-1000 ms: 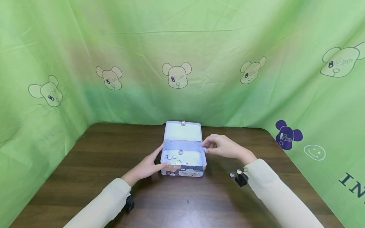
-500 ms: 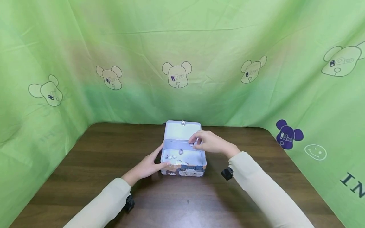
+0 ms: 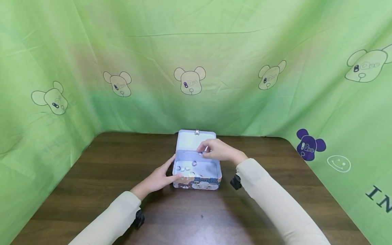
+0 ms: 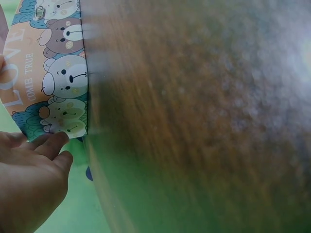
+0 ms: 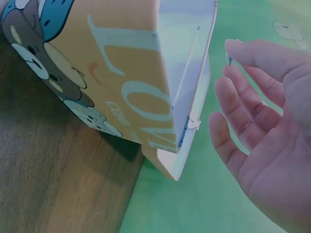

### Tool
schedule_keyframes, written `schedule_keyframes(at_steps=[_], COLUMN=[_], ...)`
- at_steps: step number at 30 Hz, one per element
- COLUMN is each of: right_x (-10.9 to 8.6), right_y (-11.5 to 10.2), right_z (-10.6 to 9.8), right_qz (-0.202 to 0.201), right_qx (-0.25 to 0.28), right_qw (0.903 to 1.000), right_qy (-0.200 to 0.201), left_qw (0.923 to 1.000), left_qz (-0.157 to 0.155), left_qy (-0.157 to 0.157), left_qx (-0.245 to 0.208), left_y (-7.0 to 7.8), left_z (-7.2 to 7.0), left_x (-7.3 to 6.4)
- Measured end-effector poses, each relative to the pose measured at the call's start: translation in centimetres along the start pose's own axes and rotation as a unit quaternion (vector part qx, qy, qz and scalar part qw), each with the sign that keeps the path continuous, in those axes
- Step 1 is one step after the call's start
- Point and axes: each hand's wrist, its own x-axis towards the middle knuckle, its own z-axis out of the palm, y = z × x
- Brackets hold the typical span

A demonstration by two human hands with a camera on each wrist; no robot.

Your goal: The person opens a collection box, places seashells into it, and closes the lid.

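Box [image 3: 203, 186]: on the table [image 3: 183, 217], with painted bears [image 4: 68, 75] on its near side. Its lid [image 3: 186, 141] stands up at the far side.
Left hand [image 3: 157, 178]: grip spread apart, fingers touching the left side of the box, thumb on the near edge.
Right hand [image 3: 220, 150]: grip pinched on one small round bit [image 3: 200, 153], up over the box.
Other bits [image 3: 194, 163]: inside the box, some at the left, some by the near wall.
Cloth [image 3: 147, 54]: green, behind the table.
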Motion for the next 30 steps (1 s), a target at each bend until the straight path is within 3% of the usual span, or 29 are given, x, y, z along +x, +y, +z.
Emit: schedule_keyframes(at_steps=[14, 30], right_x=[1.2, 0.9], right_y=[0.0, 0.0], right_z=[0.7, 0.9], right_qz=[0.003, 0.023], right_qx=[-0.005, 0.002], right_qw=[0.9999, 0.9996], right_qy=[-0.009, -0.017], left_qw=[1.0000, 1.0000], left_qz=[0.000, 0.001], left_qy=[-0.005, -0.003], left_qx=[-0.003, -0.004], left_y=[0.0, 0.0], left_z=[0.0, 0.0], left_x=[-0.1, 0.0])
